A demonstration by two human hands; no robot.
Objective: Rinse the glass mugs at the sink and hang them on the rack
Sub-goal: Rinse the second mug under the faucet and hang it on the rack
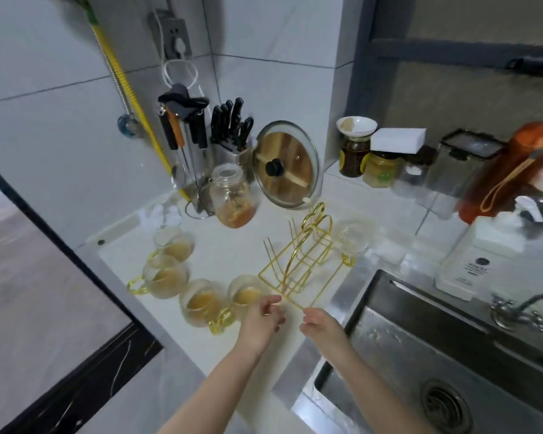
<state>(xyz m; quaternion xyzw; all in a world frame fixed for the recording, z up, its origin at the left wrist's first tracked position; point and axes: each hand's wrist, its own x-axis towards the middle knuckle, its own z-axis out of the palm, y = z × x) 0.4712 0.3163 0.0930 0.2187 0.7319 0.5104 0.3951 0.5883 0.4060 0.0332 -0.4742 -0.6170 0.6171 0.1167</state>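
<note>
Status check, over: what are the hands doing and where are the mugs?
Left hand and right hand at near edge of gold rack, grip unclear. Four mugs with amber liquid unrinsed on counter; one clear mug beside rack. Sink unobstructed.

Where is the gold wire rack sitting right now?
In the head view, the gold wire rack stands mid-counter, left of the sink, with four mugs of amber liquid to its left and both hands at its near edge.

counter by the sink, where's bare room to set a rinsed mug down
Bare counter lies between the jar, the gold rack and the row of mugs. A smaller bare strip runs behind the rack, below the pot lid. The counter's left and front edge is crowded with mugs; both hands are at the rack's front.
</note>
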